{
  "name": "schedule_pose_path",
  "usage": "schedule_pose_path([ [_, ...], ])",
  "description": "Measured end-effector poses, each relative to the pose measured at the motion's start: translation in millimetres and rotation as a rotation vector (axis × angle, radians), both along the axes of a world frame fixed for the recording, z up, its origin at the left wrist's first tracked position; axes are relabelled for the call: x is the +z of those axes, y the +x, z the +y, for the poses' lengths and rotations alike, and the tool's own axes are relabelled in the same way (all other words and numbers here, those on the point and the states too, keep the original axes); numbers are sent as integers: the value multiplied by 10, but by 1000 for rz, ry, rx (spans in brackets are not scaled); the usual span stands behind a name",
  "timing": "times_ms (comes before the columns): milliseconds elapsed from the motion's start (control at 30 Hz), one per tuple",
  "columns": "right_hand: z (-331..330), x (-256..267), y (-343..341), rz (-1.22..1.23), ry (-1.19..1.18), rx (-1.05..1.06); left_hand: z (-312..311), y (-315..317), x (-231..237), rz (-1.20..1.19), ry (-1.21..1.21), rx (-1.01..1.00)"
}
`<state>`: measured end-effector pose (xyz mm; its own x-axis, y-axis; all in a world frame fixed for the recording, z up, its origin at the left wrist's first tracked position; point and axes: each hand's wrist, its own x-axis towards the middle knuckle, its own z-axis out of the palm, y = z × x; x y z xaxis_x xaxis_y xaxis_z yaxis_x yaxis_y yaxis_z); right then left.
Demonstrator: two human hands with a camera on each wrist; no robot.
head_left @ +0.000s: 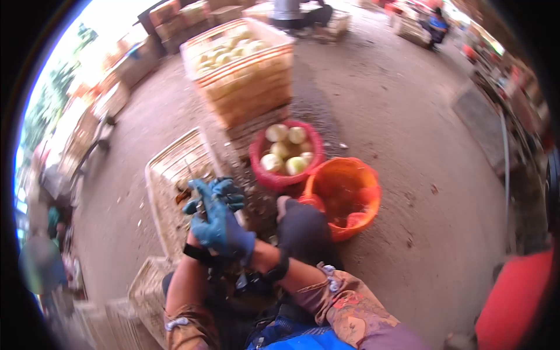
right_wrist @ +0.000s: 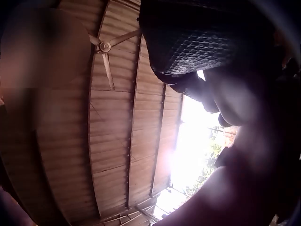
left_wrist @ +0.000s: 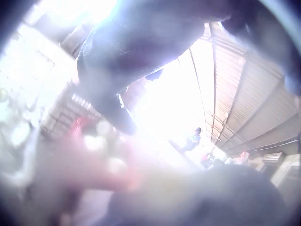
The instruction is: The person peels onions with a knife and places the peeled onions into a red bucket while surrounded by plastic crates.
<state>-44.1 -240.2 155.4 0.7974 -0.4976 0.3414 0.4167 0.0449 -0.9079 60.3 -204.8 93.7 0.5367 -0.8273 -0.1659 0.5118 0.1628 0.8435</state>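
Observation:
Both hands wear blue gloves and are close together over a shallow crate [head_left: 153,175] in the head view. My right hand [head_left: 221,230] crosses in front of the left, its fingers reaching up and left. Partly hidden behind it, my left hand [head_left: 228,195] shows loosely bent fingers pointing right. In the left wrist view the left glove's fingers [left_wrist: 106,94] arch over with nothing visible between them. The right wrist view shows the dark textured right glove [right_wrist: 193,52]; I cannot tell what, if anything, the right hand grips. Brownish scraps [head_left: 183,197] lie in the crate.
A red basin [head_left: 256,166] with several pale round vegetables stands ahead, beside an orange bucket [head_left: 373,198]. Behind them a tall basket [head_left: 245,93] is heaped with similar vegetables. A knee [head_left: 306,233] is right of the hands. Stacked crates [head_left: 116,99] line the left side.

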Motion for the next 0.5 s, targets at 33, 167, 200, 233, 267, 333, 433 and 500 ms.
schedule_pose_path([
  [33, 71, -52, 67, -74, 17, 80, 314, 357, -386, -149, -168, 11],
  [167, 18, 429, -438, 101, 487, 491, 1666, -25, 1145, -92, 176, 352],
  [200, 74, 444, -432, 83, 519, 464, 2085, -86, 1257, -109, 216, 462],
  [233, 91, 434, -442, 81, 502, 469, 2557, -135, 1223, -124, 200, 539],
  [267, 126, 341, -397, 87, 394, 430, 3038, -211, 1182, -137, 174, 601],
  [333, 189, 318, -377, 166, 343, 467, 3886, -577, 1059, -99, 153, 820],
  [433, 189, 143, -352, 252, 269, 500, 5028, -1108, 388, 38, 296, 1128],
  [500, 304, 86, -322, 304, 245, 509, 5587, -1455, -199, 214, 355, 1235],
])
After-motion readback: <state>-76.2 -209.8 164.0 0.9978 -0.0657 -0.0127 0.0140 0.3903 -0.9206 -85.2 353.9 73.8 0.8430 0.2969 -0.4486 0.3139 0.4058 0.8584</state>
